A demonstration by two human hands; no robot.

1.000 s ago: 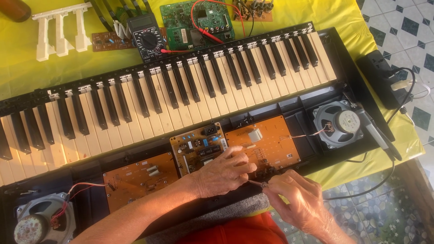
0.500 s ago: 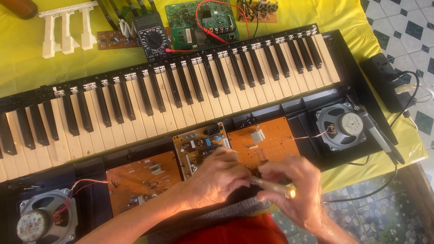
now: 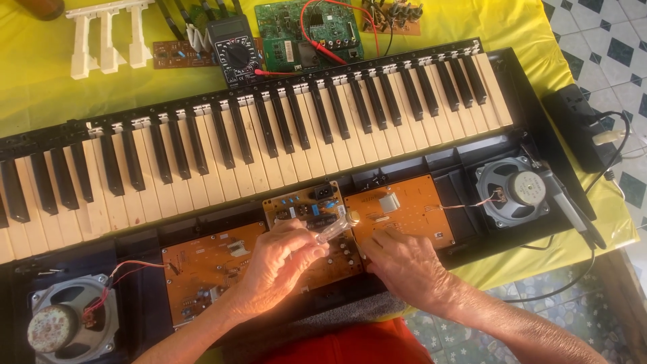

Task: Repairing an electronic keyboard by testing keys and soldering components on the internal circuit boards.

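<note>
An opened electronic keyboard point(image 3: 269, 135) lies across a yellow cloth, its orange circuit boards exposed below the keys. My left hand point(image 3: 276, 269) is closed around a clear-handled tool point(image 3: 335, 230), probably a screwdriver, whose end rests over the small middle board point(image 3: 303, 202). My right hand point(image 3: 404, 266) lies flat beside it, fingertips pressing the lower edge of the right orange board point(image 3: 411, 209). The tool's tip is hidden under my fingers. The left orange board point(image 3: 202, 263) lies just left of my left hand.
Round speakers sit at the right point(image 3: 512, 190) and lower left point(image 3: 67, 317) of the case. Behind the keys lie a multimeter point(image 3: 232, 57) with red leads, a green circuit board point(image 3: 310, 30), loose white keys point(image 3: 108, 37) and a brown board. A black power adapter point(image 3: 579, 125) sits at the right edge.
The clear-handled tool passed from my right hand to my left and moved up over the middle board. My right hand came forward and settled on the right orange board.
</note>
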